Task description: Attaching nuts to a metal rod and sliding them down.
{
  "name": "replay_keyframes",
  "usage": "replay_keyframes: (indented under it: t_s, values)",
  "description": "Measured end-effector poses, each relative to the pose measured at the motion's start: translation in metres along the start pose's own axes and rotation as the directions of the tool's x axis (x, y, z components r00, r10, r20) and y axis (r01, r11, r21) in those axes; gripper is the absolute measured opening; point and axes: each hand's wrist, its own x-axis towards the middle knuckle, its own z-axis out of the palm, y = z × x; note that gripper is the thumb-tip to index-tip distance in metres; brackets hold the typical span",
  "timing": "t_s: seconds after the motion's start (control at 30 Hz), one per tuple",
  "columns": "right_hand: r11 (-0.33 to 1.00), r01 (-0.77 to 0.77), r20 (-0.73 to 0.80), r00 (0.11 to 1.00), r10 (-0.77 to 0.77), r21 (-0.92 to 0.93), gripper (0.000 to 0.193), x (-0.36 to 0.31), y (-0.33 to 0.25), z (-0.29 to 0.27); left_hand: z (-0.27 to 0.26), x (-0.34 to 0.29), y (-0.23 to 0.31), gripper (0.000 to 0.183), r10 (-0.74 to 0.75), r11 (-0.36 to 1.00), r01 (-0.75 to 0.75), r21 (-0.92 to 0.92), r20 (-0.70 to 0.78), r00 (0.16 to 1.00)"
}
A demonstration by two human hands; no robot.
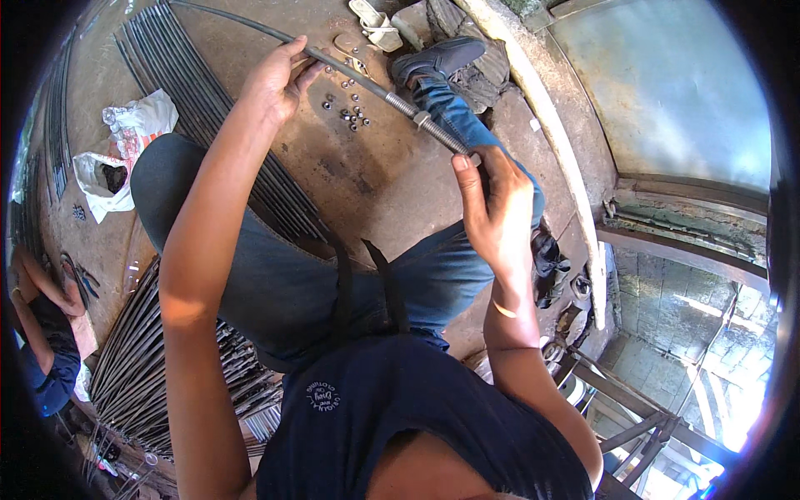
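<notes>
A long dark metal rod [354, 76] slants across in front of me, its threaded end toward the lower right. Around the thread sits a hex nut [422, 118], some way in from the tip. My left hand [279, 82] grips the smooth part of the rod between thumb and fingers. At the tip, my right hand [498, 200] is closed on the threaded end, which its thumb and fingers partly hide. Below the rod, several loose nuts [350, 114] lie scattered on the floor between my legs.
Dark rods [179, 75] lie in a row left of the nuts; another rod pile [154, 358] is at lower left. A white bag [104, 183] stands beyond my left knee. Another person [50, 317] sits at far left. Sandals [375, 25] and stones lie ahead; a pale pole [558, 125] runs along the right.
</notes>
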Motion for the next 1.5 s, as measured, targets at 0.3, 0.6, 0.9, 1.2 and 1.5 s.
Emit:
replay_keyframes:
  t_s: [0.3,0.6,0.9,1.2,1.5]
  values:
    - [0.976,0.100,0.092,0.992,-0.083,-0.192,0.030,-0.002,-0.001,-0.014,0.006,-0.004,-0.002,0.026,-0.016,1.000,0.015,-0.011,-0.037,0.999]
    - [0.974,0.063,0.106,0.994,-0.041,-0.217,0.029,0.001,-0.001,-0.013,0.005,-0.004,-0.004,0.029,-0.003,1.000,0.003,-0.008,-0.049,0.999]
    - [0.972,0.076,0.201,0.979,-0.031,-0.223,0.032,0.001,-0.003,-0.013,0.002,-0.001,-0.007,0.033,0.013,1.000,-0.013,-0.004,-0.011,1.000]
    - [0.998,-0.017,0.192,0.981,0.029,-0.060,0.037,0.007,0.000,-0.010,0.001,-0.001,-0.006,0.033,0.010,1.000,-0.010,0.000,0.009,1.000]
    - [0.637,-0.564,0.390,0.825,0.409,0.525,0.048,-0.003,0.017,0.005,0.005,-0.006,-0.009,0.032,-0.007,1.000,0.007,0.013,-0.025,1.000]
